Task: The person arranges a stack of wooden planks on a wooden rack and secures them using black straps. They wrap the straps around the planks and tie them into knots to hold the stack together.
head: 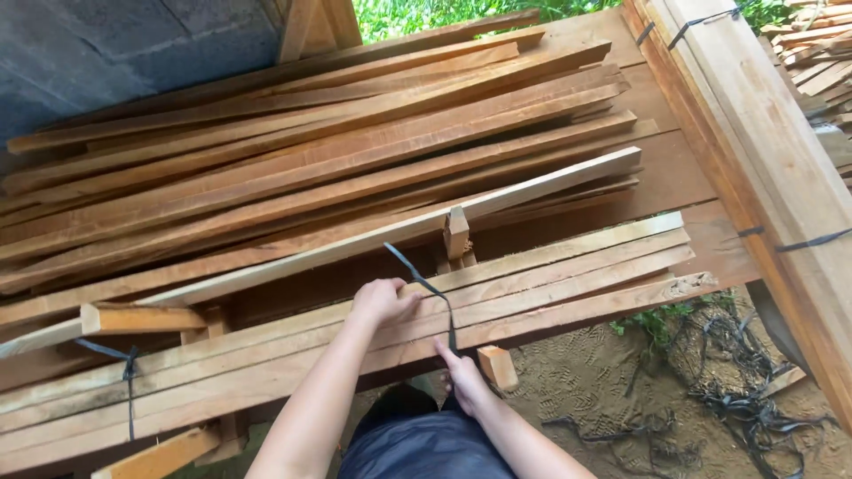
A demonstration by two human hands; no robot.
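A: Where is the strap (pixel 424 284) now, seen from the hands?

B: It lies over the near bundle of slats (pixel 532 275), just in front of the person. It runs from a free end up and left, over the top of the bundle, then down the near edge. So its long axis goes across the slats, while the slats run left to right and rise a little to the right.

A: Which hand is nearer?

B: Both touch it. The left hand (pixel 383 300) is closed on top of the bundle and presses on the upper part of the strap. The right hand (pixel 461 377) is lower, at the near edge, and its fingers pinch the lower end of the strap. The hands are apart, one above and one below.

A: Is the strap tight?

B: I judge it is loose at the top, because the free end stands up from the wood. Between the hands it looks straighter.

A: What is around?

B: A second strap (pixel 130 372) goes round the same bundle far to the left. A small wood block (pixel 497 365) sits just right of the right hand. Behind is a big pile of boards (pixel 311 151).
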